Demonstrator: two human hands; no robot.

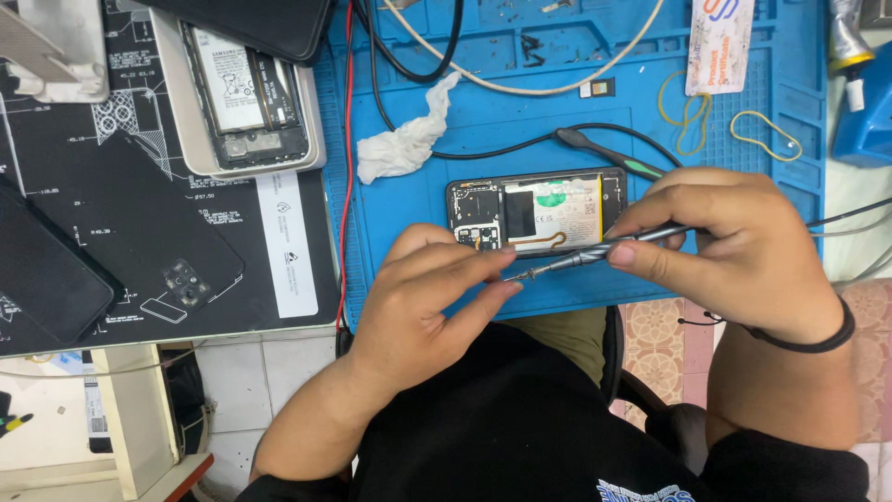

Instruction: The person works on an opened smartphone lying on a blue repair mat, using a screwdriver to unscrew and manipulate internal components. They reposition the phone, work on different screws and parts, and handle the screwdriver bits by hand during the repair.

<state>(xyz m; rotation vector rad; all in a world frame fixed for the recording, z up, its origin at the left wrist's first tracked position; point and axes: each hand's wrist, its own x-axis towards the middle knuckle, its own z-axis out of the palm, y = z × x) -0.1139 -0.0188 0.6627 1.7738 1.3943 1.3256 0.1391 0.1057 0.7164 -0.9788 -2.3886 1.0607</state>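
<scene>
An opened phone point(534, 212) with its back off lies on the blue work mat point(409, 223), showing its battery and circuit board. My right hand point(734, 246) grips a slim metal screwdriver point(595, 254), held level just in front of the phone. My left hand point(432, 297) pinches the screwdriver's tip between thumb and forefinger. Both hands hover at the mat's near edge.
A crumpled white tissue point(400, 144) and a black-handled tool point(609, 155) with its cable lie on the mat. Yellow rubber bands point(767, 130) rest at the right. A second opened phone point(246, 93) sits on a white stand at the left, with dark phone parts point(46, 270) nearby.
</scene>
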